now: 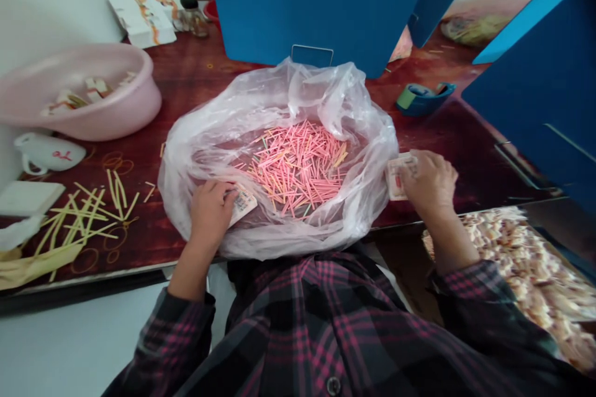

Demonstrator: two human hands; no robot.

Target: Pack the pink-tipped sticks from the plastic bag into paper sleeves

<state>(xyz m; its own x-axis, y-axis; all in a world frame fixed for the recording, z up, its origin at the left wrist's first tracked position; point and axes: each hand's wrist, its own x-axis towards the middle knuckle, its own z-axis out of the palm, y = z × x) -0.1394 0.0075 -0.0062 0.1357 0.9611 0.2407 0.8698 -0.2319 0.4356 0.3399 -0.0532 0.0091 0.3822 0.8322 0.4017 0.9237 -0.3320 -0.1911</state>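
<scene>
A clear plastic bag [180,158] lies spread open on the table, holding a heap of thin pink sticks [305,164] with a few yellow and green ones. My left hand [210,209] is at the bag's near left edge, closed on a small white printed packet [243,203] that leans against the plastic. To the right of the bag, my right hand [432,181] grips another small white packet [400,177] with a red mark, near the table edge. My palms hide part of both packets.
On the left are a pink basin [125,108] with small packets inside, a white mug [56,152], loose yellow-green sticks [77,217] and rubber bands [86,259]. Blue panels [326,6] stand behind. A blue container [421,101] sits at right, above a pile of pale pieces [526,260].
</scene>
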